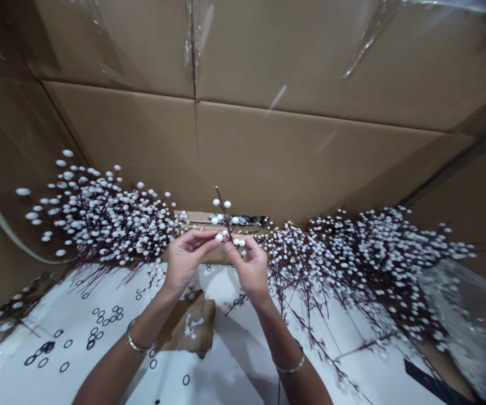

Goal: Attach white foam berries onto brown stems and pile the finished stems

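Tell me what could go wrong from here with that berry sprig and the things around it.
White berries on the sprig sit close to the left hand and right hand, so a hard pinch might knock one loose.
Small black rings lie scattered on the white table and could get swept off.
The pile of sprigs on the right looks tangled; pulling one might snag others.

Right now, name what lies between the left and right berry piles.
Head view: the left hand, right hand and berry sprig, before a cardboard opening.
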{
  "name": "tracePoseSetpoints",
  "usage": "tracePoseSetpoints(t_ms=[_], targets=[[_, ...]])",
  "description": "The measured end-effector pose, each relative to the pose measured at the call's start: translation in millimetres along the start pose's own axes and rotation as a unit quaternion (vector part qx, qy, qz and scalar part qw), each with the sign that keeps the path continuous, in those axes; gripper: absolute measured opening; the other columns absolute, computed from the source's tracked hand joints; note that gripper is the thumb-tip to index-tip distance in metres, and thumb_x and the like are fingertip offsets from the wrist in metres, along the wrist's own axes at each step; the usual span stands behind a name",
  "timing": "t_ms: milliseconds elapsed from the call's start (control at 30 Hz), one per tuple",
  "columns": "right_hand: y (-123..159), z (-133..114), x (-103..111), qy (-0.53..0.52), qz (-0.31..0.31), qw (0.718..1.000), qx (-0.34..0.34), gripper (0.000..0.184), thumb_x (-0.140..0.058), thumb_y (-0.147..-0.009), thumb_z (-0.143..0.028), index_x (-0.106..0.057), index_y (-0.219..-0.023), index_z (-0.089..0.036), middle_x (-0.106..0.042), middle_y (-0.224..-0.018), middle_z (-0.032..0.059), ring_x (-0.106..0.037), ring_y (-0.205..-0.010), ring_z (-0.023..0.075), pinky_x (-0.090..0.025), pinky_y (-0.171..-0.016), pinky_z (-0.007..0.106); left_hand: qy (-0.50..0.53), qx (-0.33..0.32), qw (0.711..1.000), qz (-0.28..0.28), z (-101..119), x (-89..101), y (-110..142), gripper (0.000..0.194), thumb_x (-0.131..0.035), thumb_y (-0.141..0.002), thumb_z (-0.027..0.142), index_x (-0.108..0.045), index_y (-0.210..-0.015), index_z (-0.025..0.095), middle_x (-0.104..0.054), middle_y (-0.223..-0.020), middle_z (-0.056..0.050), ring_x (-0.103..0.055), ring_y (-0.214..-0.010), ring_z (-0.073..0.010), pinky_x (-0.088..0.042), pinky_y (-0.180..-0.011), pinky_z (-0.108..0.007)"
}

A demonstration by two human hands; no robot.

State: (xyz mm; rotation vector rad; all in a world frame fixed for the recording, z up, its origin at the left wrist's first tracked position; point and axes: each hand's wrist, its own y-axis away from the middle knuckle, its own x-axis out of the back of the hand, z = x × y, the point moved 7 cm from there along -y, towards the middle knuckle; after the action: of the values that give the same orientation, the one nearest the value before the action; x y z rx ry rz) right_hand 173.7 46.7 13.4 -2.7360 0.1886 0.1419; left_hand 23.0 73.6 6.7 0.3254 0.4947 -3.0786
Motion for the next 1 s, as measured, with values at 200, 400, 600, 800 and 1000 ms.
tracePoseSetpoints(t_ms=[200, 400, 600, 800, 1000], targets=[[3, -2, 1, 0.029, 0.002, 1.0, 0.009, 0.011, -0.065, -0.086, -0.031, -0.066, -0.092, -0.022, -0.071, -0.102, 0.0038, -0.064, -0.1, 0.0186, -0.046, -0.093, 0.032, -0.008, -0.059, 0.998, -0.002, 10, -3.5, 4, 0.016, -0.08, -0.073, 0.019, -0.074, -0.088, 0.019, -0.075, -0.094, -0.003, -0.072, -0.089, -0.0159, -0.058, -0.087, -0.028], [4, 1, 3, 0.058, 0.004, 0.998, 0.01, 0.018, -0.063, -0.088, -0.036, -0.066, -0.1, -0.022, -0.069, -0.107, 0.0056, -0.062, -0.105, 0.0202, -0.044, -0.097, 0.034, -0.002, -0.09, 0.996, -0.007, 13, -9.0, 6, 0.012, -0.078, -0.074, 0.017, -0.074, -0.085, 0.018, -0.075, -0.094, -0.004, -0.071, -0.092, -0.0173, -0.058, -0.087, -0.03], [5, 1, 2, 0.079, 0.008, 0.997, 0.019, 0.018, -0.062, -0.089, -0.037, -0.065, -0.1, -0.022, -0.069, -0.106, 0.0057, -0.062, -0.105, 0.0206, -0.044, -0.097, 0.035, 0.006, -0.057, 0.998, -0.003, 9, -8.4, 5, 0.014, -0.08, -0.072, 0.019, -0.074, -0.085, 0.017, -0.075, -0.092, -0.005, -0.072, -0.088, -0.0173, -0.059, -0.085, -0.029], [7, -2, 5, 0.112, 0.029, 0.993, 0.037, 0.02, -0.061, -0.089, -0.037, -0.066, -0.097, -0.02, -0.069, -0.101, 0.0062, -0.063, -0.099, 0.0209, -0.045, -0.093, 0.036, 0.0, -0.057, 0.998, -0.007, 6, -8.5, 5, 0.015, -0.081, -0.072, 0.02, -0.075, -0.085, 0.016, -0.075, -0.09, -0.005, -0.072, -0.086, -0.0174, -0.059, -0.082, -0.028], [5, 1, 7, 0.109, 0.037, 0.992, 0.044, 0.018, -0.061, -0.089, -0.036, -0.065, -0.095, -0.019, -0.069, -0.098, 0.0061, -0.063, -0.097, 0.0203, -0.046, -0.091, 0.036, 0.016, -0.058, 0.998, -0.015, 1, -11.0, 5, 0.014, -0.081, -0.072, 0.02, -0.075, -0.085, 0.018, -0.075, -0.09, -0.005, -0.072, -0.086, -0.016, -0.058, -0.083, -0.027]])
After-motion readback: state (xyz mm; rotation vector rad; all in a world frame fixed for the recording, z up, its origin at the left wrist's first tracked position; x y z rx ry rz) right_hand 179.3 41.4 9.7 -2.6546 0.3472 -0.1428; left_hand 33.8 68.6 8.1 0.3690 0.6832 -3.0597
